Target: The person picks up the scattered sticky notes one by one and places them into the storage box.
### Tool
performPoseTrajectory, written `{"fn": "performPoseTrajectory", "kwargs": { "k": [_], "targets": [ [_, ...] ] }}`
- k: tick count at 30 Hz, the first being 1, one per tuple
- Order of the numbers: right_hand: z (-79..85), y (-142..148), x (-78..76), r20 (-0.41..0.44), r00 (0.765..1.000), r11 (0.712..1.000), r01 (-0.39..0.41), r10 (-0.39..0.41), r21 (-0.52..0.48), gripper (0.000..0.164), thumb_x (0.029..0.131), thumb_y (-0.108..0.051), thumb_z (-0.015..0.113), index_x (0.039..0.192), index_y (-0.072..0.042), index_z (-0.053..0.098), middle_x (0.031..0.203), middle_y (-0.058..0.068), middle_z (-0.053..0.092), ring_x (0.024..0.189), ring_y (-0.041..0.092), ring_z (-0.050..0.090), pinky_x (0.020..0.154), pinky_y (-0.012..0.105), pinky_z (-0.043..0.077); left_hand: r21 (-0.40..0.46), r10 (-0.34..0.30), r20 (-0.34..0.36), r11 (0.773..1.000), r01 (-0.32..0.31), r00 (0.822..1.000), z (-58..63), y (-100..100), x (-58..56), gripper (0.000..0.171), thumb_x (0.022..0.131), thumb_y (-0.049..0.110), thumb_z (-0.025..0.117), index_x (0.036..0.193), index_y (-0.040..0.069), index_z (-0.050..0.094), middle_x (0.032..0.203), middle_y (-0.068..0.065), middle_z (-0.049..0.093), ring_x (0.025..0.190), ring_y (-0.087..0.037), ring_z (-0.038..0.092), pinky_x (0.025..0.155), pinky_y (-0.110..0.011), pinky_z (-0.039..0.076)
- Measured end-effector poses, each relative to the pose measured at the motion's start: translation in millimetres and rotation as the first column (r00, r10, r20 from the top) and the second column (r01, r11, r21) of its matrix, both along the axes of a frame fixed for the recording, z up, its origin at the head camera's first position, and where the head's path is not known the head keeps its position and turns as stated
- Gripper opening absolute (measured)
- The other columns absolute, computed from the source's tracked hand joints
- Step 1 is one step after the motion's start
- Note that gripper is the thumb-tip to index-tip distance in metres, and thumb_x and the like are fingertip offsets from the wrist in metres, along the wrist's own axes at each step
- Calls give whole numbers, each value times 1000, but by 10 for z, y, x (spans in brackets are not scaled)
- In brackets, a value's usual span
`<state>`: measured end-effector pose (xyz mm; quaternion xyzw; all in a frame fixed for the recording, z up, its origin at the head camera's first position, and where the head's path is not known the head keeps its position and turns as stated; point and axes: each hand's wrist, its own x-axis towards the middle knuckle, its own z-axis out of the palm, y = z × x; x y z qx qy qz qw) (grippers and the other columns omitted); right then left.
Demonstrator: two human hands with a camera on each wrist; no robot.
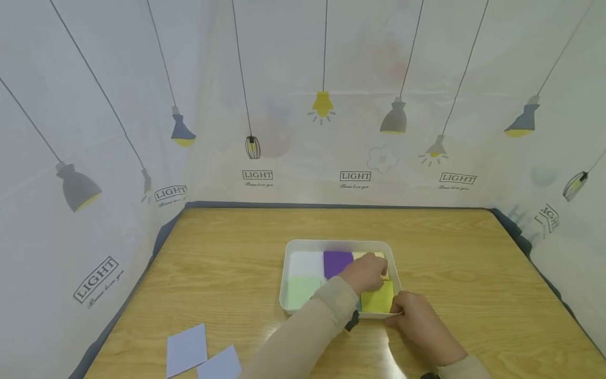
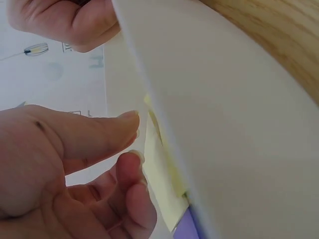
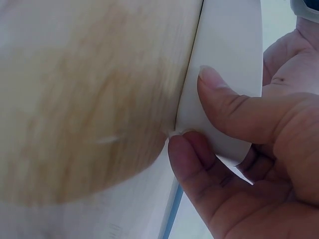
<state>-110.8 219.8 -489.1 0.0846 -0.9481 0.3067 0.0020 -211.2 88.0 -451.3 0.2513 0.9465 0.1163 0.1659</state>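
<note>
A white tray (image 1: 307,246) stands on the wooden table with square paper note pads in it. Purple (image 1: 337,263) and pale yellow pads (image 1: 380,256) lie at its back; a light green pad (image 1: 303,292) and a bright yellow pad (image 1: 379,299) lie at its front. My left hand (image 1: 364,272) reaches over the pale yellow pad; in the left wrist view its thumb and fingertips (image 2: 128,162) stand slightly apart, with nothing seen between them. My right hand (image 1: 416,313) pinches the tray's front right corner, thumb on the outer wall, fingers (image 3: 187,157) at the bottom edge.
Two pale lilac paper squares (image 1: 187,348) lie on the table (image 1: 227,273) at the front left, touching or nearly so. A light cloth wall (image 1: 293,195) printed with lamps encloses the table's back and sides. My left forearm covers part of the tray's front.
</note>
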Motion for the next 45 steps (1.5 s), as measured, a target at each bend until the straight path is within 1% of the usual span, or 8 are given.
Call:
{"fn": "performPoseTrajectory", "kwargs": {
  "k": [5, 12, 18, 24, 28, 33, 41, 45],
  "targets": [
    [6, -26, -5, 31, 999, 1000, 17, -17, 4, 22, 72, -7, 86, 67, -10, 65, 69, -3, 58, 63, 8, 48, 57, 21, 44, 22, -2, -5, 1000, 3, 1000, 44, -129, 24, 27, 95, 18, 69, 122, 20, 67, 121, 2, 62, 88, -8, 55, 73, -21, 49],
    [11, -24, 7, 23, 1000, 1000, 1, -1, 22, 24, 73, -8, 86, 66, -12, 63, 68, -5, 57, 64, 6, 47, 58, 21, 43, 52, -3, -24, 999, 4, 1000, 88, -393, 47, 23, 96, 19, 69, 118, 19, 67, 116, 1, 61, 82, -8, 56, 67, -20, 49],
    [-2, -5, 6, 11, 1000, 999, -27, 27, 27, 22, 74, -8, 85, 67, -12, 65, 70, -5, 57, 64, 5, 48, 57, 20, 44, 74, -23, -60, 997, 27, 998, 165, -602, 58, 22, 97, 23, 69, 118, 19, 66, 112, 3, 62, 89, -8, 59, 75, -21, 51],
    [6, -20, 6, 44, 999, 1000, -11, 10, 18, 21, 76, -8, 85, 68, -12, 65, 71, -5, 58, 66, 7, 50, 58, 21, 45, 77, -6, -81, 997, 12, 997, 231, -809, 113, 20, 98, 22, 67, 118, 19, 66, 115, 4, 63, 96, -9, 58, 68, -23, 50],
    [12, -25, 0, 63, 998, 1000, 5, -7, 20, 20, 76, -8, 84, 70, -11, 66, 72, -4, 59, 68, 9, 52, 59, 21, 46, 94, 11, -91, 996, -2, 996, 237, -953, 145, 21, 98, 22, 67, 118, 19, 67, 119, 2, 64, 97, -11, 61, 65, -24, 50],
    [11, -18, 0, 57, 998, 1000, 0, -1, 19, 20, 76, -8, 84, 70, -11, 65, 72, -4, 59, 68, 9, 52, 60, 22, 46, 100, 30, -112, 995, -19, 993, 208, -1105, 166, 22, 98, 24, 67, 119, 20, 68, 124, 1, 65, 103, -15, 66, 72, -28, 54],
    [21, -8, 9, 49, 999, 1000, 7, -8, 19, 22, 76, -9, 85, 70, -11, 64, 71, -4, 59, 67, 9, 49, 59, 22, 44, 132, 40, -135, 991, -22, 990, 219, -1322, 186, 20, 97, 22, 68, 117, 18, 69, 106, 1, 66, 92, -14, 65, 69, -26, 52],
    [22, -25, 4, 43, 999, 1000, 2, -3, 23, 22, 75, -9, 85, 70, -11, 64, 71, -4, 60, 68, 10, 50, 60, 22, 45, 152, 44, -135, 988, -23, 990, 204, -1464, 210, 18, 97, 20, 68, 115, 17, 67, 101, 1, 64, 91, -14, 63, 72, -25, 51]
  ]
}}
